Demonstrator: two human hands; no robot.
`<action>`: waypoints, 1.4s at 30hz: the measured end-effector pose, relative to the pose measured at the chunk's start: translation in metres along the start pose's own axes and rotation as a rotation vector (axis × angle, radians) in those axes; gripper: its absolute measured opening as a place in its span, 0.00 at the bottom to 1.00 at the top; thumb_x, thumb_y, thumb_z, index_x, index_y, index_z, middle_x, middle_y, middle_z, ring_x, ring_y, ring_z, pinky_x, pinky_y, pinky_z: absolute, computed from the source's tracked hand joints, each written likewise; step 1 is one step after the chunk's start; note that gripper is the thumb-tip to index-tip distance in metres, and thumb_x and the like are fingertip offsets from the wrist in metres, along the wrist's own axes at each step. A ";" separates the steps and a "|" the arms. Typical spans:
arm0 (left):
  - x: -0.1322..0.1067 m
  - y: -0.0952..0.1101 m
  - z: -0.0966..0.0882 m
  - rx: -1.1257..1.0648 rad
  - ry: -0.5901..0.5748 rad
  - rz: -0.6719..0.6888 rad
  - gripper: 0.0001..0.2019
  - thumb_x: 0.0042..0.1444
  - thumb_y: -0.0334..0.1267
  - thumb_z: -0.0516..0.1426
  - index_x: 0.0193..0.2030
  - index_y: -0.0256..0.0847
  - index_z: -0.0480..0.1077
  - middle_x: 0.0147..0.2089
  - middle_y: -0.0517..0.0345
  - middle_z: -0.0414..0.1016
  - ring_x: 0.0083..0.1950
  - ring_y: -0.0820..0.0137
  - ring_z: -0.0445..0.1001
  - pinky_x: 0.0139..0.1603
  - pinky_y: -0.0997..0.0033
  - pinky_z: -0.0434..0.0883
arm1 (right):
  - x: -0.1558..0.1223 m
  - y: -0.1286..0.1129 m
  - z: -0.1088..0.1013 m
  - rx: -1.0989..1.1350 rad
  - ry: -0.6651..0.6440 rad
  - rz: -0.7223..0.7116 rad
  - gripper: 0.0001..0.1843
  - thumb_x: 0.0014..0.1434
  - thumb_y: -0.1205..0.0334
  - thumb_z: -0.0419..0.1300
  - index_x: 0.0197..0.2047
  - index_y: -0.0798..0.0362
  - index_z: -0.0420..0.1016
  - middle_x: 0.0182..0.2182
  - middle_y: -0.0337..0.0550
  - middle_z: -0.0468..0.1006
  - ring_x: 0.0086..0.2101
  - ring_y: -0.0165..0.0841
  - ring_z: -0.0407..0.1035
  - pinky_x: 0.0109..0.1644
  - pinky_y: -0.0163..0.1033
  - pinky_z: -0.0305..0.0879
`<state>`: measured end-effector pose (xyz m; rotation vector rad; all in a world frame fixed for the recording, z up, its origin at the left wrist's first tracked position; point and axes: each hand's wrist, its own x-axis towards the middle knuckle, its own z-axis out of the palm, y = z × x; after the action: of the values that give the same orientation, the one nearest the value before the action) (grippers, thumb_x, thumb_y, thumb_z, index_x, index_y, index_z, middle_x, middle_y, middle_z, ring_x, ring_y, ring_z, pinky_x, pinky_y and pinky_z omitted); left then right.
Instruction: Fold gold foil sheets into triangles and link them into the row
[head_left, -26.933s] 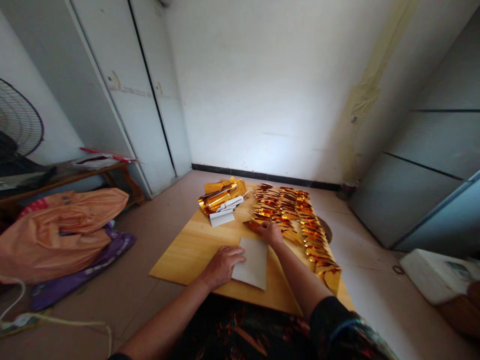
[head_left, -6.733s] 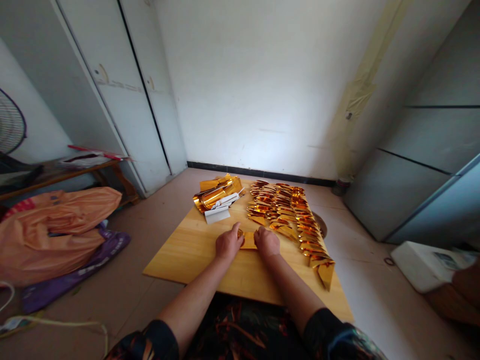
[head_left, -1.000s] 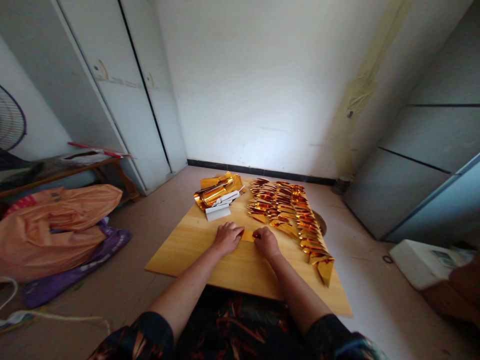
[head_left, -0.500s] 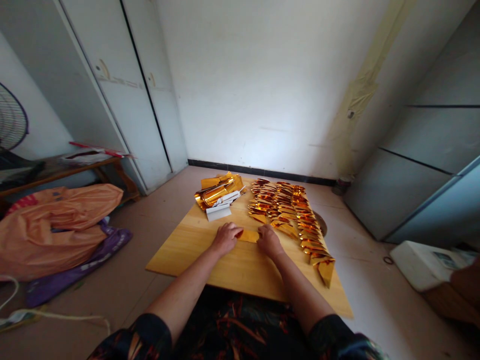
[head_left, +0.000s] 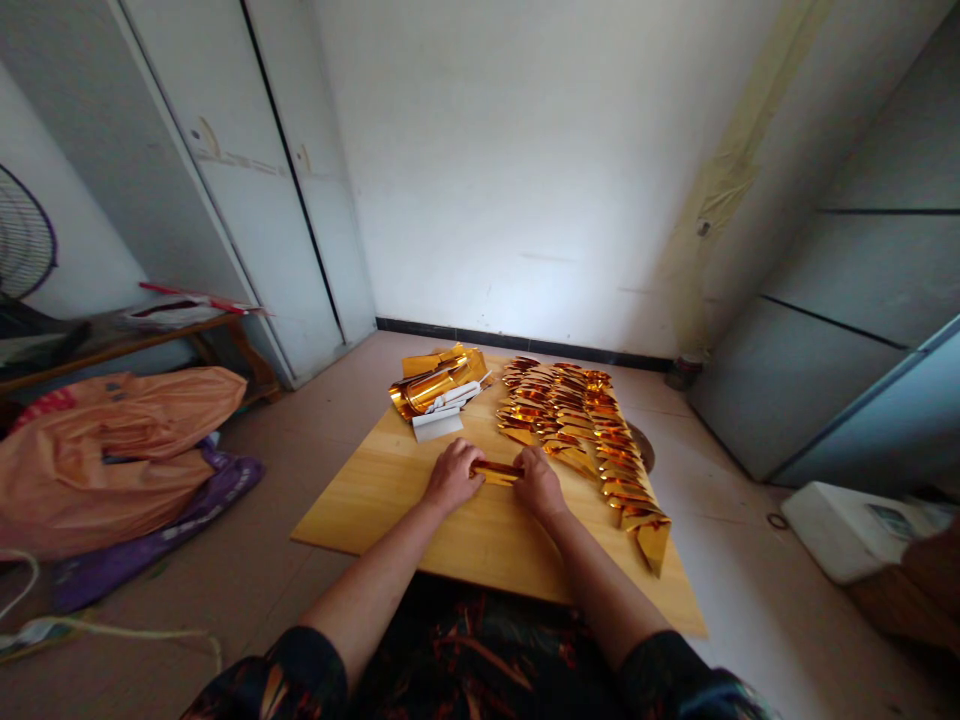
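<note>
Between my two hands is a sheet of gold foil paper point(head_left: 498, 470), its far edge curled over into a narrow shiny band. My left hand point(head_left: 453, 476) is closed on the sheet's left end, and my right hand point(head_left: 539, 482) pinches the right end. Both hands rest low over the wooden board point(head_left: 375, 495). To the right lie rows of folded gold foil pieces point(head_left: 559, 405), overlapping one another. Beyond my left hand sits a loose stack of gold foil sheets point(head_left: 431, 388), with a white paper piece point(head_left: 438, 425) in front of it.
On the left, an orange plastic bag point(head_left: 112, 460) and a purple bag point(head_left: 157, 525) lie on the floor beside a wooden bench point(head_left: 165, 335). A grey cabinet point(head_left: 225, 190) stands behind them. At right are a refrigerator point(head_left: 840, 300) and a white box point(head_left: 862, 530).
The foil sheet between my hands was flatter and now shows a curled, shiny band along its far side. Both hands have shifted only slightly.
</note>
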<state>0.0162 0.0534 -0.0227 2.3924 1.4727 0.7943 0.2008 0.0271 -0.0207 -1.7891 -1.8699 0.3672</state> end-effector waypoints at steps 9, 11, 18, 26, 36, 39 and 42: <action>-0.009 0.007 -0.007 0.073 0.035 0.119 0.05 0.49 0.27 0.55 0.27 0.41 0.66 0.34 0.56 0.70 0.42 0.66 0.66 0.46 0.65 0.62 | -0.006 -0.002 -0.002 0.071 0.080 -0.035 0.10 0.46 0.76 0.50 0.25 0.52 0.65 0.34 0.40 0.68 0.33 0.29 0.64 0.36 0.30 0.58; -0.011 0.008 -0.008 0.064 0.030 0.141 0.06 0.49 0.26 0.53 0.26 0.41 0.65 0.33 0.56 0.70 0.41 0.66 0.66 0.44 0.66 0.62 | -0.009 0.000 -0.002 0.105 0.119 -0.084 0.09 0.47 0.76 0.50 0.25 0.52 0.65 0.34 0.41 0.67 0.33 0.29 0.63 0.36 0.30 0.58; -0.022 0.008 -0.009 0.003 -0.062 0.233 0.09 0.44 0.22 0.52 0.26 0.41 0.65 0.31 0.57 0.72 0.37 0.68 0.68 0.40 0.70 0.64 | -0.023 0.006 -0.008 0.007 0.076 -0.287 0.10 0.49 0.76 0.50 0.27 0.53 0.67 0.29 0.41 0.69 0.33 0.31 0.63 0.38 0.32 0.56; -0.032 0.006 -0.018 -0.009 -0.083 0.296 0.05 0.49 0.28 0.56 0.31 0.41 0.70 0.37 0.57 0.77 0.41 0.67 0.72 0.46 0.66 0.66 | -0.032 0.013 -0.021 -0.077 -0.096 -0.403 0.10 0.56 0.70 0.55 0.36 0.50 0.76 0.35 0.41 0.75 0.39 0.32 0.66 0.43 0.35 0.55; -0.030 0.000 -0.008 0.007 -0.001 0.245 0.09 0.58 0.32 0.52 0.28 0.39 0.69 0.33 0.55 0.73 0.38 0.69 0.69 0.42 0.70 0.66 | -0.019 0.008 -0.023 -0.057 -0.143 -0.255 0.12 0.62 0.64 0.52 0.33 0.52 0.77 0.33 0.41 0.76 0.34 0.29 0.68 0.39 0.31 0.58; -0.026 0.004 -0.007 0.050 -0.009 0.160 0.09 0.57 0.32 0.53 0.26 0.39 0.68 0.33 0.55 0.71 0.38 0.68 0.68 0.41 0.71 0.65 | -0.016 0.001 -0.021 -0.125 -0.154 -0.143 0.12 0.61 0.61 0.52 0.34 0.51 0.77 0.34 0.41 0.77 0.35 0.29 0.69 0.38 0.31 0.57; -0.024 0.008 -0.007 0.093 -0.036 0.086 0.08 0.56 0.31 0.53 0.26 0.39 0.67 0.34 0.55 0.70 0.39 0.69 0.68 0.40 0.72 0.64 | -0.014 -0.005 -0.020 -0.198 -0.161 -0.063 0.13 0.61 0.60 0.52 0.35 0.50 0.78 0.35 0.41 0.78 0.35 0.30 0.69 0.36 0.31 0.55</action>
<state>0.0102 0.0274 -0.0215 2.5400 1.4307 0.7122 0.2070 0.0094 -0.0045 -1.8703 -2.1343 0.3208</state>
